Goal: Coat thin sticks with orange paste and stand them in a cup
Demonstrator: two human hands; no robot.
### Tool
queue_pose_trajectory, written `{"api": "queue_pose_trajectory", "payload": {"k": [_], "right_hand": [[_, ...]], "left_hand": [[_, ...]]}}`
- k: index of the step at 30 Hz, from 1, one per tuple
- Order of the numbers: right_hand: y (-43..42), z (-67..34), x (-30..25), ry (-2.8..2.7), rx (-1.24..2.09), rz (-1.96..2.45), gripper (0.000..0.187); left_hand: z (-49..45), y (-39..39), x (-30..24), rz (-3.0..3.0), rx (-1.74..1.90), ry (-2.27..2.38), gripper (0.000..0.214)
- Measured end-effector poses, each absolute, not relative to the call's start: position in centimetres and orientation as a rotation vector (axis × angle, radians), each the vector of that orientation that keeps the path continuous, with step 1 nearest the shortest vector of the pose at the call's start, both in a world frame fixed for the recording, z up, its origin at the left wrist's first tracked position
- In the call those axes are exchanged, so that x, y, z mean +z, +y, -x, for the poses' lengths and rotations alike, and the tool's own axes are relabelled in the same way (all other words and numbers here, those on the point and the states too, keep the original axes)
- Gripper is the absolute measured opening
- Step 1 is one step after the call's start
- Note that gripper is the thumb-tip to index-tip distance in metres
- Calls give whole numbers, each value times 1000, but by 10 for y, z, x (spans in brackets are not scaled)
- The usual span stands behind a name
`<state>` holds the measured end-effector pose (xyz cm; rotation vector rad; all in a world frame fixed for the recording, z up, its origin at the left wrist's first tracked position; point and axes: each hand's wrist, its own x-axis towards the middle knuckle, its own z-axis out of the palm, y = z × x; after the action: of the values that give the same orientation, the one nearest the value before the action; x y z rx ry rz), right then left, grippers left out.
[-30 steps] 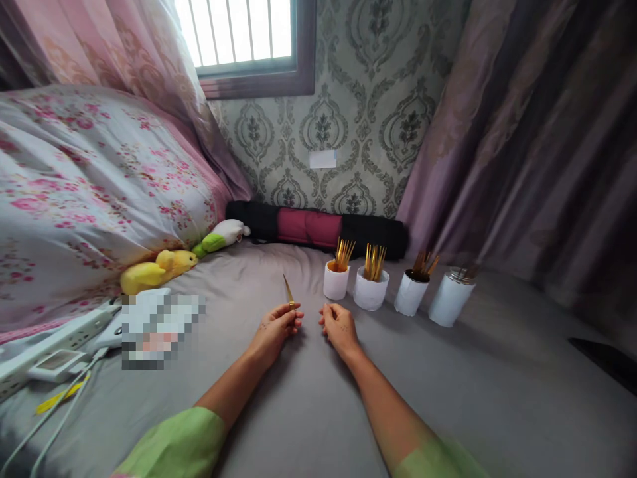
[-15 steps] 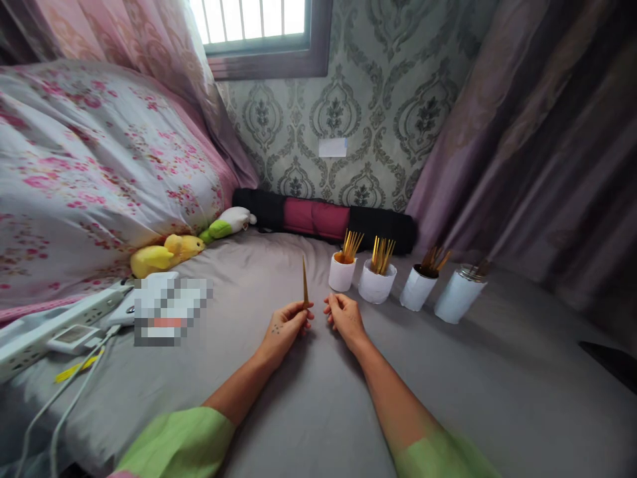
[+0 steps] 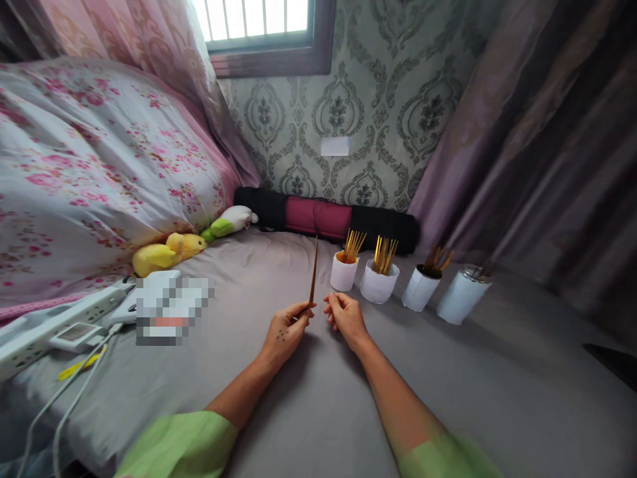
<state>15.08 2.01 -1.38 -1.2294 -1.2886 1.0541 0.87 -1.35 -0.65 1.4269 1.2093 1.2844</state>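
Observation:
My left hand (image 3: 286,332) pinches the lower end of a thin brown stick (image 3: 314,269), which stands almost upright and leans slightly right. Just to its right, my right hand (image 3: 349,321) is closed with thumb and fingers drawn together; whether anything is between them I cannot make out. The two hands are a small gap apart above the grey sheet (image 3: 318,411). Beyond my right hand stands a small white cup (image 3: 343,275) with golden sticks (image 3: 354,243). A wider white cup (image 3: 379,287) beside it also holds golden sticks (image 3: 385,253).
Further right are a white-wrapped container (image 3: 419,293) with brown sticks and a taller white-wrapped jar (image 3: 460,302). A black and maroon roll (image 3: 318,218) lies along the wall. At left are a power strip (image 3: 64,325), cables, a plush toy (image 3: 159,257) and floral bedding (image 3: 99,172).
The stick in my left hand has swung from a slight left lean to a slight right lean, and more of its length shows. My right hand has hardly moved.

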Motion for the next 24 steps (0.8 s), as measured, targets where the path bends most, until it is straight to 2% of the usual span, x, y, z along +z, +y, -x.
{"api": "queue_pose_trajectory", "payload": {"k": [24], "right_hand": [[13,-149,0,-1199,1154,1064,47]], "left_hand": [[-4,-18,-5,-1853,1357,1201,22]]}}
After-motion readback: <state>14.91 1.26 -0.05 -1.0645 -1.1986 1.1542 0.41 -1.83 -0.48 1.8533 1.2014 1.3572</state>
